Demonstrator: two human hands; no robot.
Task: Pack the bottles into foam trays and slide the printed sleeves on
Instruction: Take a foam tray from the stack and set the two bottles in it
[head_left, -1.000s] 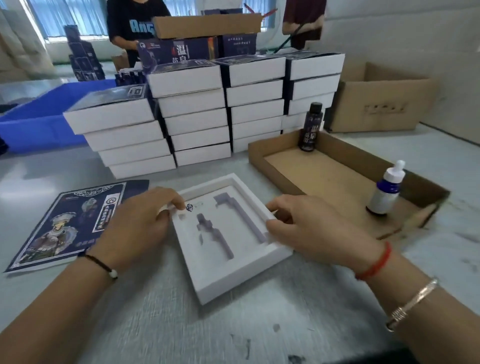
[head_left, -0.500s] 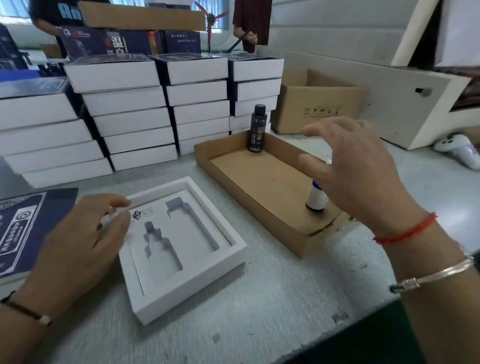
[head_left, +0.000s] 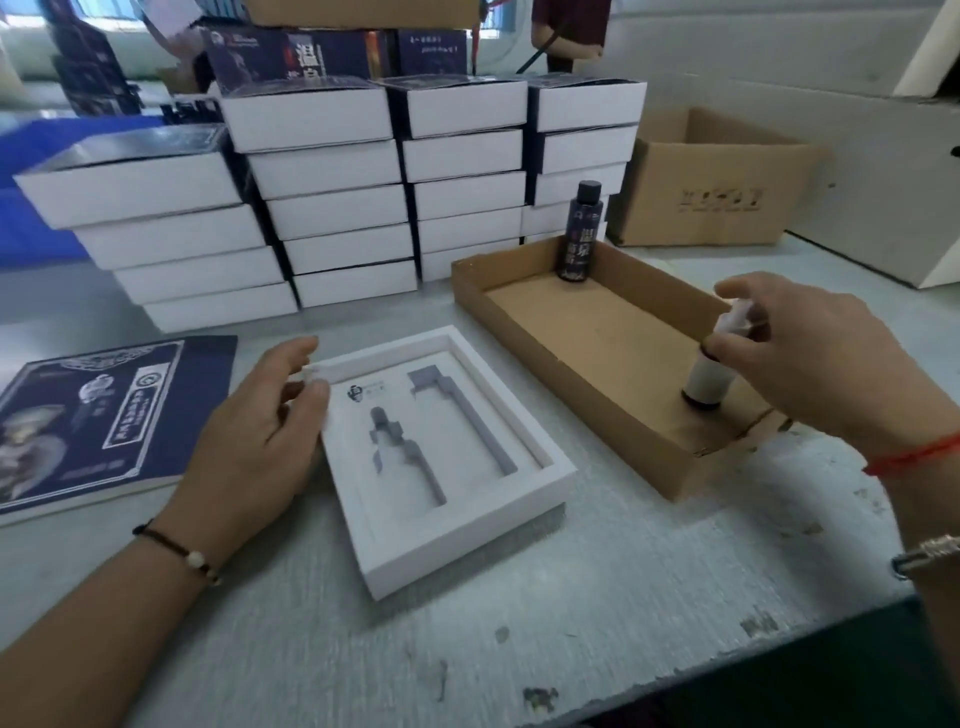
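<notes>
Right hand (head_left: 810, 358) pinches dropper bottle (head_left: 709, 371) standing in cardboard tray (head_left: 524, 312); left hand (head_left: 254, 441) steadies foam tray (head_left: 467, 535).

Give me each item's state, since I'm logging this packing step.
foam tray: flat on the table, both cutouts empty
white dropper bottle: upright in the cardboard tray, pinched by the right hand
dark bottle: upright, capped, untouched
left hand: rests on the foam tray's edge
printed sleeve: lying flat, not on
</notes>
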